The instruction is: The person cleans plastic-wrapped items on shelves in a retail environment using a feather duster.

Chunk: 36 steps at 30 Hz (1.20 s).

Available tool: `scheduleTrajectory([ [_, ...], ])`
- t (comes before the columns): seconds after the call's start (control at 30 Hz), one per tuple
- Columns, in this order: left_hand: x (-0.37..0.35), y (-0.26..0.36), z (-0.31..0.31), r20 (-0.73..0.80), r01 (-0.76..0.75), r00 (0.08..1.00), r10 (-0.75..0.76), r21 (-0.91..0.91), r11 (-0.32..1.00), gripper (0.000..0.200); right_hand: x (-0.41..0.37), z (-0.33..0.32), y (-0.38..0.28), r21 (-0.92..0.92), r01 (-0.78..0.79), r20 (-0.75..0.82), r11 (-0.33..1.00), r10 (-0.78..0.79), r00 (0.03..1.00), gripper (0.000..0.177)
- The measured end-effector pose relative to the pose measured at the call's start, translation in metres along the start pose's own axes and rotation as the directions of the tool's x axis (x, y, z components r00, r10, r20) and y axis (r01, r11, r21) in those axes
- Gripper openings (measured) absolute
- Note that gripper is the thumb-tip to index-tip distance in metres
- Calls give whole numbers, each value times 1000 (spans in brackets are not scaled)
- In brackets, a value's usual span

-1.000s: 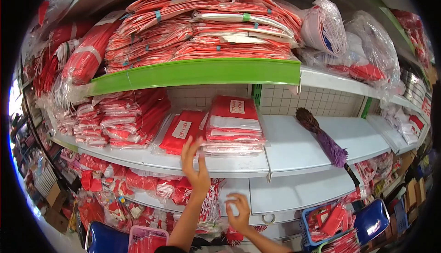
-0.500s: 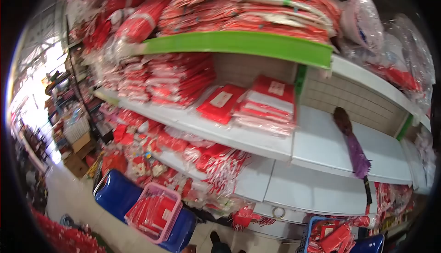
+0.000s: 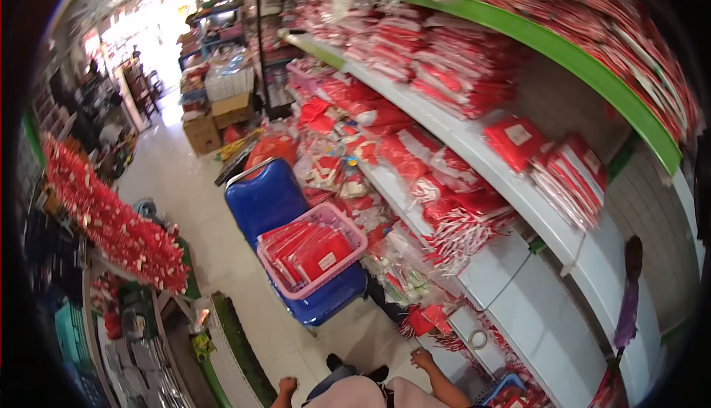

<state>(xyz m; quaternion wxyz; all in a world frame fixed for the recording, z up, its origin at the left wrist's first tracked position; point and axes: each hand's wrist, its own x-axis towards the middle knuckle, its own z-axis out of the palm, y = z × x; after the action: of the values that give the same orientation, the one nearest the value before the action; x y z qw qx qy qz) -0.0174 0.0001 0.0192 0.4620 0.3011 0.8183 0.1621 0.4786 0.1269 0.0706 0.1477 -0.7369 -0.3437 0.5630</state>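
My left hand (image 3: 288,386) hangs low by my body at the bottom of the view. Its fingers look loosely curled, with nothing visible in them. Out to the other side, my right hand (image 3: 423,358) is beside the lower shelf, fingers partly apart and holding nothing I can see. Ahead of me is a blue chair (image 3: 265,194). On its seat rests a pink plastic basket (image 3: 357,254) with several red plastic-wrapped packets (image 3: 304,252) in it. A roll of tape (image 3: 478,340) lies on the low shelf to the right of my right hand.
Shelves (image 3: 511,178) along the right carry stacked red packets (image 3: 463,74). A purple-covered duster (image 3: 627,319) lies on one. A blue basket (image 3: 503,387) is at lower right. Red tinsel (image 3: 111,215) lines the left side. Cardboard boxes (image 3: 201,132) stand farther along the tiled aisle (image 3: 148,163).
My view has turned left and down, from the shelves toward the aisle. The chair and pink basket now appear nearer the middle, and both my hands show at the bottom.
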Motion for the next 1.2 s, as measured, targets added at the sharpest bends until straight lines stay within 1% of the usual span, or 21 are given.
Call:
scheduleTrajectory([
  [0.03,2,24,1,-77,13,997,-13,2,1000,33,9,7,-17,-78,49,50,996,-45,998,22],
  [0.07,12,41,4,-95,-77,993,64,-147,986,34,18,15,-33,-118,87,84,989,-77,993,22],
  [0.1,23,59,2,-94,-137,988,125,-139,981,35,21,21,-52,-158,131,98,979,-117,988,21],
  [0.13,42,70,4,-138,-264,959,249,-104,959,33,23,28,-66,-168,183,130,969,-162,978,20],
  [0.17,32,109,-7,-69,-206,978,196,-208,956,32,35,35,-79,-177,237,158,955,-210,965,19],
  [0.2,39,130,-13,-53,-249,968,244,-134,959,30,52,41,-88,-254,292,167,922,-256,952,19],
  [0.23,38,151,-18,-68,-271,963,262,-204,941,30,67,47,-91,-329,340,185,881,-293,938,19],
  [0.3,45,189,-24,-113,-279,960,255,-335,900,28,85,60,-105,-288,452,85,844,-447,890,18],
  [0.33,51,197,-25,-132,-262,965,227,-389,884,27,76,60,-128,-279,423,103,862,-411,906,16],
  [0.4,59,217,-25,-144,-303,953,267,-502,810,27,87,68,-146,-198,447,43,872,-448,893,14],
  [0.5,67,251,-29,-160,-335,942,295,-498,800,26,101,75,-183,-176,416,24,892,-418,908,11],
  [0.6,72,290,-38,-162,-265,964,212,-484,834,26,118,79,-224,-110,380,61,919,-375,925,11],
  [0.63,75,301,-36,-172,-246,969,180,-559,792,26,131,81,-241,-82,370,80,926,-364,928,11],
  [0.73,104,323,-24,-177,-198,978,109,-640,743,25,176,85,-270,-131,496,113,858,-484,868,11],
  [0.8,122,337,-14,-235,-233,966,105,-625,745,24,198,89,-297,-90,576,148,812,-561,814,8],
  [0.87,138,349,-3,-253,-230,964,82,-639,734,24,196,91,-343,-121,546,160,829,-526,835,10],
  [0.93,150,365,4,-294,-224,955,34,-645,730,25,219,100,-367,-75,519,129,851,-508,852,17],
  [0.97,154,370,8,-309,-219,951,11,-648,729,26,230,104,-374,-54,502,110,863,-495,862,21],
  [1.07,175,377,27,-345,-231,938,-39,-704,672,30,287,117,-377,-124,657,201,744,-630,750,22],
  [1.1,186,372,31,-267,-190,964,-17,-730,656,35,297,119,-380,-76,627,228,776,-598,768,24],
  [1.2,199,376,34,-254,-165,965,-61,-774,611,37,321,130,-385,42,566,294,824,-551,781,32],
])
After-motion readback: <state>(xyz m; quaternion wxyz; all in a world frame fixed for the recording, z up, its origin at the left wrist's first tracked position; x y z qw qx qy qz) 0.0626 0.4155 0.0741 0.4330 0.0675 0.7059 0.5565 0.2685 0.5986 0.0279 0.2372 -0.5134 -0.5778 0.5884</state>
